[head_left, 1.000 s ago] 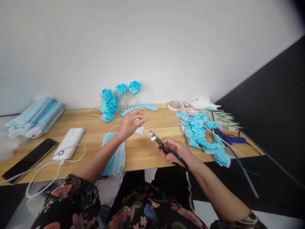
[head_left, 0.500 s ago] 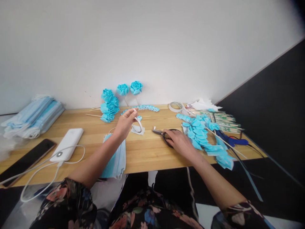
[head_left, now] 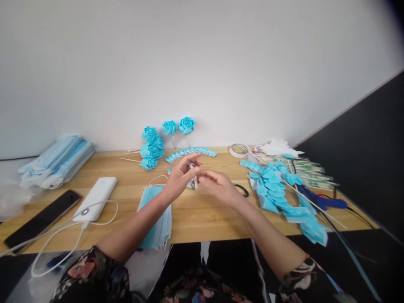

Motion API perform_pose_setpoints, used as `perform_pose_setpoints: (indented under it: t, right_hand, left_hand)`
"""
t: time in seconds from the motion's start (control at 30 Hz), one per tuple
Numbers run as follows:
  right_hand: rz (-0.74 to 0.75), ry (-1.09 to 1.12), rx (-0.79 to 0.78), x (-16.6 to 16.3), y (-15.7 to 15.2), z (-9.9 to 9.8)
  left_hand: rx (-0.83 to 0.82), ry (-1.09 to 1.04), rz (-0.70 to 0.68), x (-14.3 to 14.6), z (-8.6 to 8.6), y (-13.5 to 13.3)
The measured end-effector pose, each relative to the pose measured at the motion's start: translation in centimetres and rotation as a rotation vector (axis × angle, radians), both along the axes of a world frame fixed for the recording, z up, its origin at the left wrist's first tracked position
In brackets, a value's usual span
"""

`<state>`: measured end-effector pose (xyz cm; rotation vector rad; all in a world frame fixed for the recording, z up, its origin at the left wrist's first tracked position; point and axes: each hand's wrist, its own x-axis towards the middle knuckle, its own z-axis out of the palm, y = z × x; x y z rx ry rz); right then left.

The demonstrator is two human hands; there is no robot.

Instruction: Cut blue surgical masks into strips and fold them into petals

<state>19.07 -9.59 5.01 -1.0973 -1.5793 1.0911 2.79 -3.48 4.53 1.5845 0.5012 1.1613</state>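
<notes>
My left hand (head_left: 186, 174) grips a narrow roll of white tape (head_left: 195, 182), its thumb on the near side of the ring. The fingertips of my right hand (head_left: 219, 185) meet the same roll from the right, drawn together at its edge. Behind the right hand lies a pair of scissors, with only a black handle loop (head_left: 242, 190) showing. A curved row of folded blue petals (head_left: 192, 152) lies beyond my hands. Under my left forearm sit flat blue face masks (head_left: 158, 210).
Blue flowers on sticks (head_left: 151, 147) lie at the back, two more (head_left: 187, 125) leaning on the wall. A mask stack (head_left: 58, 162), phone (head_left: 42, 219) and power bank (head_left: 96, 198) are left. Petal strips (head_left: 269, 185), wider tape (head_left: 238, 150) and a blue-handled tool (head_left: 331, 203) are right.
My right hand has let go of the scissors and moved left to the tape roll. My left hand still holds the roll, a little lower and further right. The view has shifted slightly.
</notes>
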Motion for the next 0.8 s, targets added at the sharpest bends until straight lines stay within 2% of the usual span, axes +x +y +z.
perform_pose_setpoints:
  t: [0.2,0.33,0.5,0.63,0.8]
  right_hand:
    - [0.143,0.063,-0.096,-0.1,1.3,-0.2]
    - [0.244,0.01,-0.095,0.2,1.9,0.6]
    - [0.151,-0.092,-0.064,0.6,2.4,1.5]
    - [0.062,-0.062,-0.043,1.2,2.8,-0.1]
    - [0.097,0.196,-0.086,1.3,3.2,-2.8]
  left_hand:
    - [-0.046,-0.032,-0.101,-1.9,0.4,1.2]
    - [-0.076,-0.026,-0.198,-2.8,0.8,1.8]
    - [-0.141,-0.074,-0.319,-3.5,0.2,2.4]
    - [-0.196,-0.044,-0.387,-3.9,-0.5,2.9]
    - [-0.255,0.069,-0.48,-4.3,-0.5,3.3]
